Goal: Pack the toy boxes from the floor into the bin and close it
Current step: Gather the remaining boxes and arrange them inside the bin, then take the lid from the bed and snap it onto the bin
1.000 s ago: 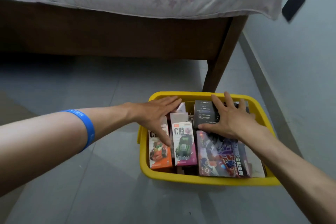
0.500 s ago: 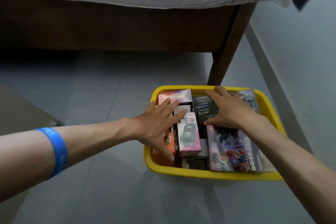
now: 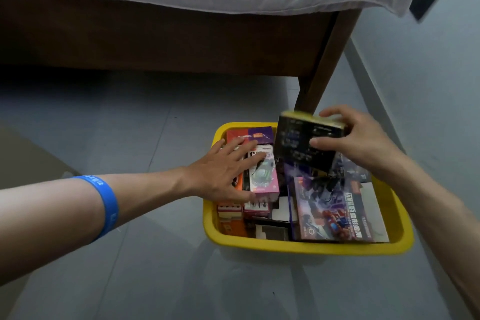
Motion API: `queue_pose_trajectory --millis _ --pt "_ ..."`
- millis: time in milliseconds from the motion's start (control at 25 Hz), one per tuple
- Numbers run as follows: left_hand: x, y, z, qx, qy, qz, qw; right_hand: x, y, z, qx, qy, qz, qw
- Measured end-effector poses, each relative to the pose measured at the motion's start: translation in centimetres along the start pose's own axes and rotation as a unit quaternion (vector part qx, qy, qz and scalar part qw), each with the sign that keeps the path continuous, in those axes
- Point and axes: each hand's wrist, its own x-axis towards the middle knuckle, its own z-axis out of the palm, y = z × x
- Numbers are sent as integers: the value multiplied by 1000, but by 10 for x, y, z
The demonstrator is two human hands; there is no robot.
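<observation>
Floor (image 3: 155, 280): grey tile, wide open from 6 round to 9 o'clock of the bin, plenty of room there.
Bed (image 3: 181, 34): dark wood frame along 12 o'clock, pale sheet hanging over its edge; its leg (image 3: 327, 65) comes down right behind the bin's far rim.
Wall (image 3: 428, 86): closes in at 3 o'clock, only a narrow strip of floor between it and the bin.
Bin (image 3: 298, 244): yellow, no lid on it, sitting on the floor at lower right, packed with toy boxes lying flat and on edge.
Purple box (image 3: 335, 210): the biggest one, flat at the bin's 4 o'clock side, robot art and bold lettering on top.
Dark box (image 3: 304, 143): black with small pale print, yellowish top edge, tilted and lifted clear above the bin's 1 o'clock corner; the print is blurred.
Right hand (image 3: 361, 143): clamped on the dark box, thumb on its face, fingers over the top edge.
Left hand (image 3: 223, 176): fingers spread flat, pressing down on the boxes at the bin's 9 o'clock side, gripping nothing.
Pink box (image 3: 262, 176): green car picture, partly under the left fingers.
Orange box (image 3: 228, 213): mostly hidden beneath the left hand.
Wristband (image 3: 104, 205): blue, on the left forearm.
</observation>
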Motion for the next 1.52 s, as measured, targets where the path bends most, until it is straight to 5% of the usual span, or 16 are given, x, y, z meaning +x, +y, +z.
queue_pose_trajectory --millis 80,200,440,600,840,1040,1360,1520 --pt "0 -3 2 -5 13 13 1000 -34 -10 -5 41 -8 -117 992" --pt "2 -8 -2 1 13 39 999 -88 -1 27 -43 -103 -214 970" --pt "7 -13 -12 -50 19 48 997 -99 5 108 -302 -131 -228 916" --pt "5 -15 -17 -42 -6 50 998 -103 13 114 -240 -142 -204 938" --pt "10 -4 -11 -17 -10 24 1000 -112 27 112 -336 -135 -252 897" --pt "13 -10 -13 -14 -15 18 1000 -108 24 113 -326 -161 -233 902" --pt "3 -14 -32 -61 97 15 993 -89 -6 82 -266 -30 -341 901" --pt "21 -43 -113 -46 335 -48 940 -16 -49 61 -274 54 -346 896"
